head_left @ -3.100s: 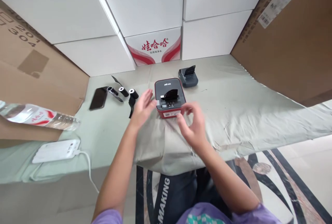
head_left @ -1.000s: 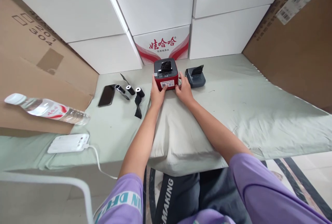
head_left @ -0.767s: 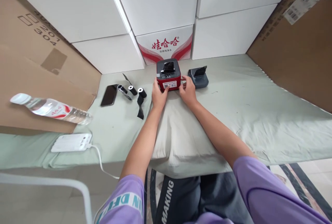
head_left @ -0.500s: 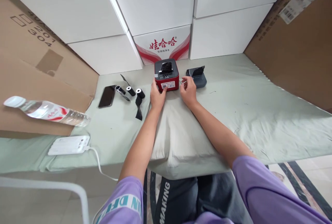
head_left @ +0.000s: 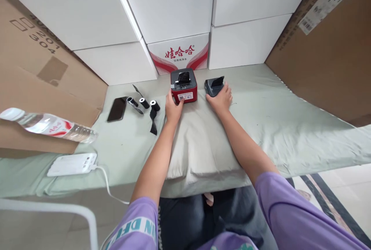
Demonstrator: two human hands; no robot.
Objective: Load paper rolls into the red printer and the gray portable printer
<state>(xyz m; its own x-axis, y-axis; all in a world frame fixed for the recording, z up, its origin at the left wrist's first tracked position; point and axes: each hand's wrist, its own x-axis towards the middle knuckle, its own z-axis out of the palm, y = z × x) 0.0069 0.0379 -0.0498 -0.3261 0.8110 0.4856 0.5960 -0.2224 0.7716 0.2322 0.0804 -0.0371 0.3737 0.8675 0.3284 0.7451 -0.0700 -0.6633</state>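
Note:
A red and grey label printer (head_left: 183,84) stands at the back of the cloth-covered table (head_left: 275,118), close to the stacked boxes. My left hand (head_left: 173,108) rests against its front left corner. To its right sits a smaller dark grey printer (head_left: 213,85) with its lid up. My right hand (head_left: 221,99) lies on the near side of that grey printer, fingers curled around it. Three black rolls (head_left: 143,103) lie left of the red printer, one trailing a loose black strip (head_left: 152,123).
A black phone (head_left: 117,109) lies left of the rolls. A water bottle (head_left: 46,125) lies on brown cardboard at the far left, with a white power bank (head_left: 72,164) and cable near the table's front edge. White boxes (head_left: 174,6) wall the back; a large brown carton (head_left: 324,49) stands at right.
The red printer was pushed from the table's middle to the back by both hands. My right hand then left it and moved right onto the grey printer. My left hand stays by the red one.

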